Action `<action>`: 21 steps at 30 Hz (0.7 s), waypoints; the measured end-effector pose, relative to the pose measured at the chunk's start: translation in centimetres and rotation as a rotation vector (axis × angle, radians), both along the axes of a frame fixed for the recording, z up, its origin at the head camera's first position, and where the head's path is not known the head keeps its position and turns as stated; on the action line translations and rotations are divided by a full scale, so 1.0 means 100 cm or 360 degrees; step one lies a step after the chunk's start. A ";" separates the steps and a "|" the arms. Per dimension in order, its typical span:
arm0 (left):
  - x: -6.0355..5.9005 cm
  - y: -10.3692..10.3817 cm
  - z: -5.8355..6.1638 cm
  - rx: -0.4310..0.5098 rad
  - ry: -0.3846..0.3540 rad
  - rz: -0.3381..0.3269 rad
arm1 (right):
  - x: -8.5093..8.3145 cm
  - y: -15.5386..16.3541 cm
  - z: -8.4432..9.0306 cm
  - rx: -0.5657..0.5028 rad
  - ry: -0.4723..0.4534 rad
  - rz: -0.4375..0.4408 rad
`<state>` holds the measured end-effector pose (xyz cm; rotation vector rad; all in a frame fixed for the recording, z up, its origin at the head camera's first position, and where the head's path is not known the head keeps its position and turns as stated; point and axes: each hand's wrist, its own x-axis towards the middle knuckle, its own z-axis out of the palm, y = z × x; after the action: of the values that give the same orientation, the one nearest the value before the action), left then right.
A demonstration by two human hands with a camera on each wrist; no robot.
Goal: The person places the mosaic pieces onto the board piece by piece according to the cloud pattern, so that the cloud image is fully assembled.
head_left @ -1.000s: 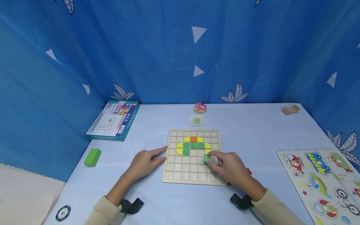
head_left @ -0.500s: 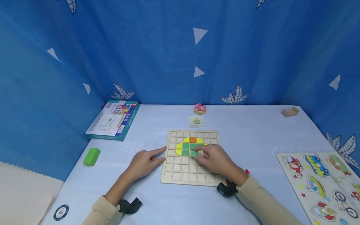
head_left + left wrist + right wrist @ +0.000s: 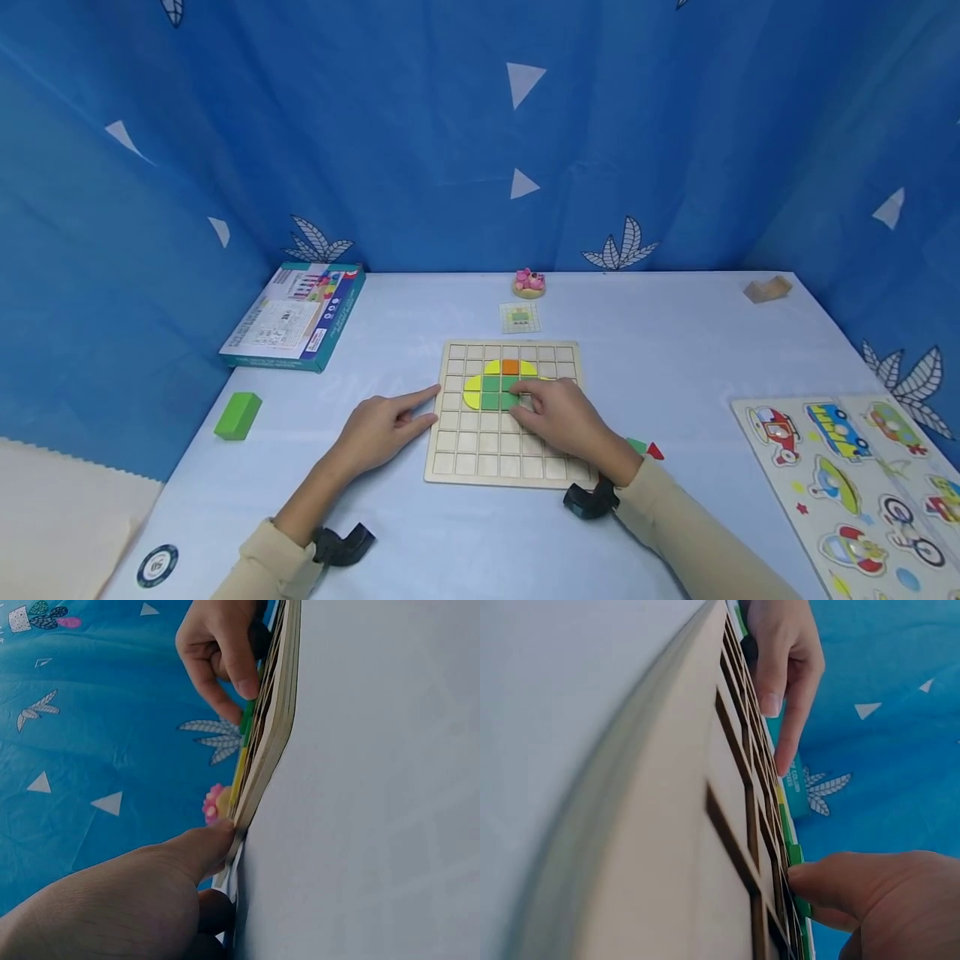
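Note:
A wooden grid board (image 3: 465, 462) lies on the table, with yellow quarter-round tiles (image 3: 472, 392), an orange square (image 3: 511, 367) and several green squares (image 3: 491, 383) set in its upper half. My right hand (image 3: 562, 417) reaches over the board from the right, pinching a green square tile (image 3: 509, 401) at a cell below the green row; the right wrist view shows the thumb against green tile edges (image 3: 795, 855). The hand hides some tiles behind it. My left hand (image 3: 375, 433) touches the board's left edge with straight index finger and thumb.
Behind the board lie a small pattern card (image 3: 520, 317) and a pink figurine (image 3: 528, 283). Red (image 3: 655, 452) and green (image 3: 637, 446) loose pieces sit right of it. A box (image 3: 292, 317) and green block (image 3: 237, 416) are left, a picture puzzle (image 3: 810, 492) right.
My right hand has carried the green square leftward across the board to a cell beside the other green squares and lowered it. My left hand stays at the board's edge.

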<state>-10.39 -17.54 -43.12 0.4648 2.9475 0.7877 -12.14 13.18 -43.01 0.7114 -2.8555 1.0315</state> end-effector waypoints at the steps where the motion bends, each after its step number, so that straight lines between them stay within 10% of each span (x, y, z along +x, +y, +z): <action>1: 0.000 0.000 0.000 0.0001 0.0002 0.0002 | 0.000 -0.001 0.000 0.0008 0.0000 -0.0004; 21: 0.001 0.000 0.001 0.0007 0.0008 -0.0002 | 0.003 0.001 0.001 -0.0026 -0.0022 -0.0060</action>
<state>-10.34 -17.56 -43.06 0.4694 2.9505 0.7947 -11.80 13.25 -42.88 0.6491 -2.8571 1.0573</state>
